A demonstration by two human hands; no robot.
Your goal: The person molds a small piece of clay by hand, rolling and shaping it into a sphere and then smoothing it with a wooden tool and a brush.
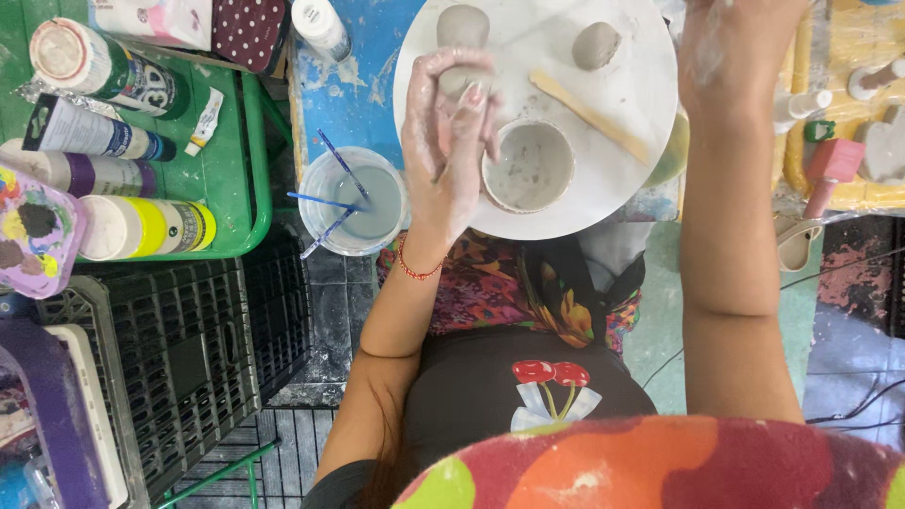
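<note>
My left hand [448, 132], smeared with wet clay, is curled around a grey clay lump [462, 80] over the round white board [641, 85]. It hovers just left of a small clay bowl [528, 165] that sits on the board's near edge. A second clay piece [462, 24] lies beyond the fingers. My right hand [731, 42] reaches past the board's right side, also clay-smeared. Its fingers are cut off by the top edge of the view, so what it holds is hidden. A clay ball [596, 44] and a flat wooden stick [589, 115] rest on the board.
A clear cup of cloudy water with blue brushes [358, 203] stands left of the board. A green tray [236, 179] holds several paint bottles, beside a paint-stained palette [33, 231]. Black crates [179, 358] sit lower left. Clay pieces and tools lie at the right [834, 160].
</note>
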